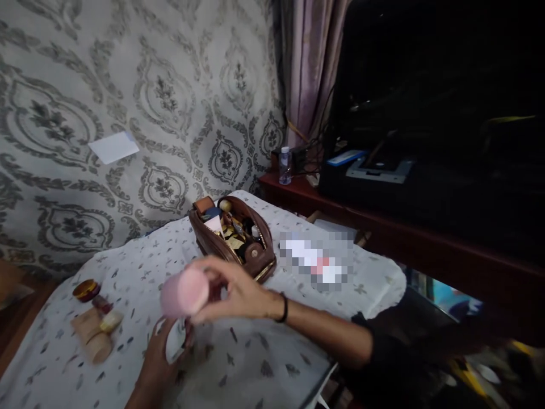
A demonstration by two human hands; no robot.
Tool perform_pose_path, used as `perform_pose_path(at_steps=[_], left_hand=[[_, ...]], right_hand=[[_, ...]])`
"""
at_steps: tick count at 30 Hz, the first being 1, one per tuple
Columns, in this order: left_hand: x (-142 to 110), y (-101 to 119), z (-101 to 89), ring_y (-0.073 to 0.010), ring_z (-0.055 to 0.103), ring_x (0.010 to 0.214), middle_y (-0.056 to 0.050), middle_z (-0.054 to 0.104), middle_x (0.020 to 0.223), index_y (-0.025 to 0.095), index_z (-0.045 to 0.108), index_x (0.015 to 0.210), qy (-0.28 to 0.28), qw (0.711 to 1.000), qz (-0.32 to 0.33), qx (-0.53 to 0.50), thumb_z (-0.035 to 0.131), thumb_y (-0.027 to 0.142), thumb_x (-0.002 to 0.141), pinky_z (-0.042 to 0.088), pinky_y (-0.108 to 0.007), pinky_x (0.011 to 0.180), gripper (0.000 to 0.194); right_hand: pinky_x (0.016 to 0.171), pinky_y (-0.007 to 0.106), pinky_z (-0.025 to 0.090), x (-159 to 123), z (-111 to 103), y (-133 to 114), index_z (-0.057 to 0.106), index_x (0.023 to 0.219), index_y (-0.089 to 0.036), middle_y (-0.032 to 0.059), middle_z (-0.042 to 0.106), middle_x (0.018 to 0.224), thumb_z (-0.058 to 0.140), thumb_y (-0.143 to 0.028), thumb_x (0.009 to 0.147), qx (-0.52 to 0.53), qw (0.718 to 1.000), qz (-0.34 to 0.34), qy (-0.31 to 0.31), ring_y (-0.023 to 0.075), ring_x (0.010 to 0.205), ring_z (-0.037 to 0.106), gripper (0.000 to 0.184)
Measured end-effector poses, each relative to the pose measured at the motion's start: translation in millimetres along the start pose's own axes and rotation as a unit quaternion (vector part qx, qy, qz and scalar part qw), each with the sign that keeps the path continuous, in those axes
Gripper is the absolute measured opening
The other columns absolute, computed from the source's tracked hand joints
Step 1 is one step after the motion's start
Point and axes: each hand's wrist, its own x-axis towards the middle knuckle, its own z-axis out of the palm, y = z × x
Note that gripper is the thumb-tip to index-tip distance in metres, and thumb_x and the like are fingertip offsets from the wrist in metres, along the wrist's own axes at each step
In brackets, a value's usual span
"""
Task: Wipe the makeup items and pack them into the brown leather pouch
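Note:
My right hand (238, 289), with a dark band at the wrist, is closed around a pink cylindrical container (185, 292), held tilted above the patterned cloth. Just below it, my left hand (159, 355) is closed on a whitish round-edged object (175, 341); blur hides its exact kind. Behind my hands stands an unzipped brown cosmetic bag (204, 236), filled with small items, some of them gold-coloured. To the left on the cloth lie a beige tube (99, 345), a small pale-yellow item (110, 321) and a round gold-and-red jar (86, 289).
The white leaf-print cloth (140, 267) covers the surface under my hands. A pixelated patch (315, 258) lies right of the bag. Further back, a clear bottle (285, 165) stands on a reddish wooden stand (306, 199), near a large dark screen (434, 102). Patterned wallpaper (170, 85) rises behind.

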Motion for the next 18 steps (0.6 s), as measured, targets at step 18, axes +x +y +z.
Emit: perform_pose_path(at_steps=[18], left_hand=[[-2.3,17.4,27.6,-0.0107,0.041,0.048,0.003,0.048,0.055,0.020,0.059,0.068,-0.032,0.992,-0.091,-0.081,0.069,0.067,0.075,0.030,-0.020,0.045,0.049]], right_hand=[[0.093,0.038,0.042,103.8,-114.9,-33.6,0.072,0.102,-0.005,0.0189,0.073,0.102,0.065,-0.034,0.090,-0.760,0.640,0.050,-0.099,0.0302,0.105,0.062,0.032]])
